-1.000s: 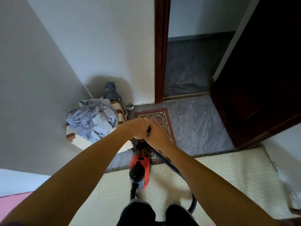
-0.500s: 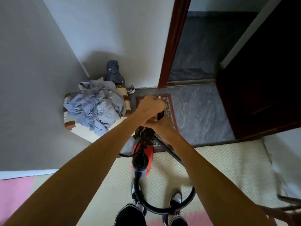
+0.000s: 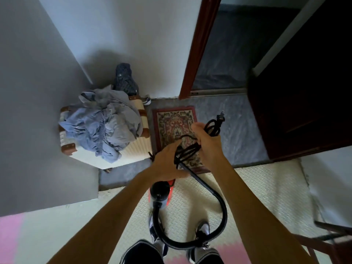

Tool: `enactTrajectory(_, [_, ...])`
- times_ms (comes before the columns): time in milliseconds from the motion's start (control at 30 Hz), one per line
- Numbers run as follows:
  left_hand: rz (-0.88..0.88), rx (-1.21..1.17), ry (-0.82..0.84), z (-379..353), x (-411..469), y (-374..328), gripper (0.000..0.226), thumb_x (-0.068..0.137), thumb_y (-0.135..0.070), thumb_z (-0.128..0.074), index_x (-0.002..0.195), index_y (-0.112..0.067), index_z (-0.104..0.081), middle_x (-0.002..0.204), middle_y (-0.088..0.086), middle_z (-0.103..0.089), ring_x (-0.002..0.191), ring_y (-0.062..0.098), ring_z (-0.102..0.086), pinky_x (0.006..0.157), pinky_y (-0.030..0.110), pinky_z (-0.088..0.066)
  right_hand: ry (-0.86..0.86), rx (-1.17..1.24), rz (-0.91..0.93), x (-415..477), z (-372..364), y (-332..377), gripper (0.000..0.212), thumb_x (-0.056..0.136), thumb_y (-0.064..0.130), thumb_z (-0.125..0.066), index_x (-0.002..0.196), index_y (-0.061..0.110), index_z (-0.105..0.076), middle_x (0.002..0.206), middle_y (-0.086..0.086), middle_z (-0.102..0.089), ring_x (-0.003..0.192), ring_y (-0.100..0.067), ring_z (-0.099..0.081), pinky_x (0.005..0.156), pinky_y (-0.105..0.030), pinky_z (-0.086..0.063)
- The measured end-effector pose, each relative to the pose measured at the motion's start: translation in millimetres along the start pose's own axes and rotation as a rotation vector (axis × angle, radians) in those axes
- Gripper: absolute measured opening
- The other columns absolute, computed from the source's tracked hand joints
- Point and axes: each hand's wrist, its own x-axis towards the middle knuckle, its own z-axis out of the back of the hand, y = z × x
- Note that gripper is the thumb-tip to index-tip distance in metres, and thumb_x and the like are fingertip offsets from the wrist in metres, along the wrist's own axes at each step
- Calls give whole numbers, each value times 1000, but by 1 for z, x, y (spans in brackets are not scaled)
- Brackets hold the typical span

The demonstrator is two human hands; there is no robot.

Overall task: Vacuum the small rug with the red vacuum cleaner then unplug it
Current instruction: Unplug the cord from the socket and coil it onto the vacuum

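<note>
The small patterned rug (image 3: 172,119) with a red border lies on the grey floor before the doorway. The red vacuum cleaner (image 3: 161,193) hangs below my hands over the cream mat, its black hose (image 3: 221,210) looping down past my feet. My left hand (image 3: 167,162) grips the vacuum's top, where black cord is bundled. My right hand (image 3: 206,141) is closed on the black power cord (image 3: 213,126), coiled in loops above the fist. The free plug (image 3: 222,114) sticks up from the coil.
A cream suitcase (image 3: 137,147) piled with grey-blue clothes (image 3: 102,126) stands left of the rug against the wall. A dark wooden door (image 3: 304,92) stands open at right. A brown door frame (image 3: 198,48) edges the doorway. A chair leg (image 3: 327,237) shows at lower right.
My hands have come apart. The right hand lifted up and right with the coiled cord, and the plug now shows free. The view has tilted down.
</note>
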Motion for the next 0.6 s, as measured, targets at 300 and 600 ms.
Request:
enactTrajectory(300, [-2,-140,-935,-61,43,42,73,60,-22,-81,114,-14,-34,116,13,-39,103,17,-41,88,28,-45,231,476,-173,29,17,-39,24,92,13,-56,69,19,-56,46,9,-33,44,-6,-28,57,-22,-38])
enactTrajectory(600, [-56,98,-293,-70,77,81,16,75,-17,-68,87,-7,-68,84,10,-67,82,19,-59,78,29,-47,249,645,-190,64,86,-80,19,95,19,-48,82,18,-62,46,9,-38,44,-5,-32,59,-21,-40])
